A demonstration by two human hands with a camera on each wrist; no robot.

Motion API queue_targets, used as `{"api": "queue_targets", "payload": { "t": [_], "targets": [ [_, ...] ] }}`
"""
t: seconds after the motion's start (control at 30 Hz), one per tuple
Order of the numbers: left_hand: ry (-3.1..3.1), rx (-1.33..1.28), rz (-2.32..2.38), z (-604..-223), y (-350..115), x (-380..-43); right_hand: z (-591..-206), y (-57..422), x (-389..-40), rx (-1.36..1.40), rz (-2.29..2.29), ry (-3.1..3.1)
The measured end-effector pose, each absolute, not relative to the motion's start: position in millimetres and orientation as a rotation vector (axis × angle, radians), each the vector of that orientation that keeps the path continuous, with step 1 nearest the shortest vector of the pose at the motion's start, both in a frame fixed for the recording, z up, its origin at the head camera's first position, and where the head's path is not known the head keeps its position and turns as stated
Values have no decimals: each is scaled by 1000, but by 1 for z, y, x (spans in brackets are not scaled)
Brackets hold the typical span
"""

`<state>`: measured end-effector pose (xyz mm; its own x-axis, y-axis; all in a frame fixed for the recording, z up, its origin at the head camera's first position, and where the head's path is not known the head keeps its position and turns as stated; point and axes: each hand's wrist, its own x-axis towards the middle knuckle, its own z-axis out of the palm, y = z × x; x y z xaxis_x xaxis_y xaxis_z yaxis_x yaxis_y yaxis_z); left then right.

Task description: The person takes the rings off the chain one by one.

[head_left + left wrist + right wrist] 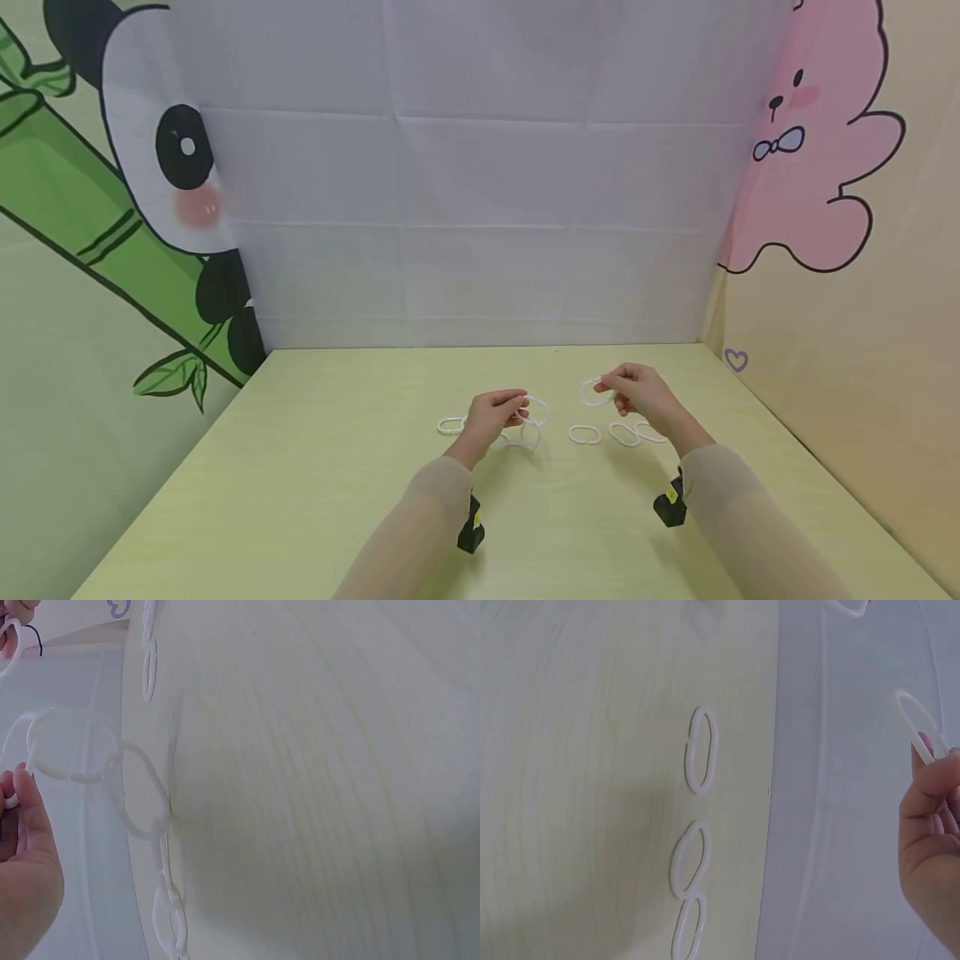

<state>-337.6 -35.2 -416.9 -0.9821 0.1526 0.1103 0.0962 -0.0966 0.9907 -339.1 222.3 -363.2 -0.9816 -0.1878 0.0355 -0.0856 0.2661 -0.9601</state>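
Note:
My left hand [491,421] pinches the end link of a white plastic chain [75,746]. Several joined oval links hang from the fingers and run down onto the table to the left. My right hand [641,396] is raised to the right and pinches one loose white link [915,724] between thumb and fingers. This link is apart from the chain, with a gap between the two hands. On the table below the right hand lie three more white links: one link [701,750] by itself, a second link [691,859] and a third link [689,930] whose ends meet or overlap.
The pale yellow table [300,500] ends at a white sheet [480,208] at the back. A panda-print cloth [180,158] hangs on the left and a pink-bear-print cloth [817,167] on the right. Black camera mounts [471,529] sit at both wrists.

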Motion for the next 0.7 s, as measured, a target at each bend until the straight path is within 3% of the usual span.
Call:
{"api": "queue_targets", "payload": {
  "t": [0.7],
  "targets": [
    [2076, 293, 2273, -420, -33, -340, -386, 270, -339, -179, -1837, 2425]
  ]
}}
